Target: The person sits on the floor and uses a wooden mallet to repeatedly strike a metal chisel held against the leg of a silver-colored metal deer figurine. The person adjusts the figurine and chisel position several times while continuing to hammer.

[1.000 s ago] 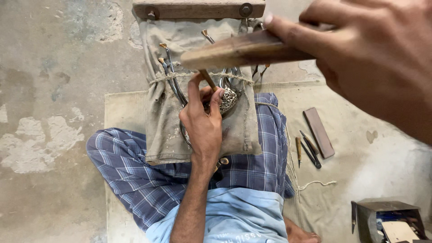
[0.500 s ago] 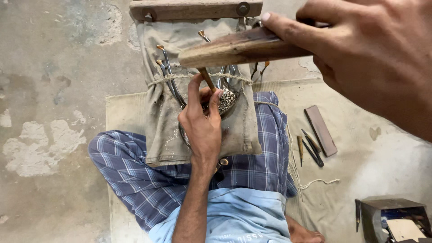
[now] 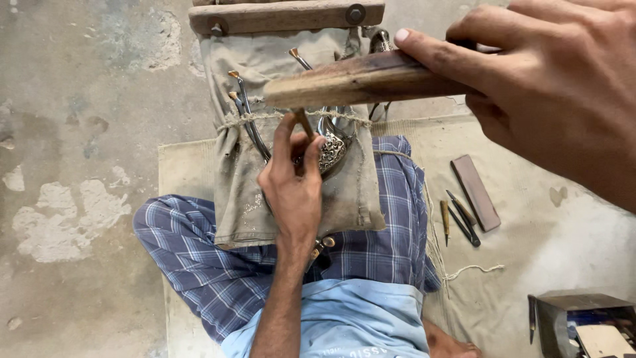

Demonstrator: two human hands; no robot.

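1. Resting on the cloth-draped wooden block [image 3: 291, 199], the ornate silver piece [image 3: 331, 151] is kept at its middle, steadied over the lap.
2. A thin punch [image 3: 303, 122] is pinched by the closed fingers of the left hand [image 3: 295, 185], its tip set on the piece.
3. A wooden mallet stick [image 3: 358, 79] is gripped by the curled fingers of the right hand [image 3: 563, 93], just above the punch, apparently for striking.
4. Spare gravers [image 3: 460, 217] and a flat stone [image 3: 476, 192] lie right of the block, within reach.

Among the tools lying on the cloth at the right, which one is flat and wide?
The brown rectangular bar, farthest right of the group. The tools beside it are thin, pointed rods; it alone is broad and flat.
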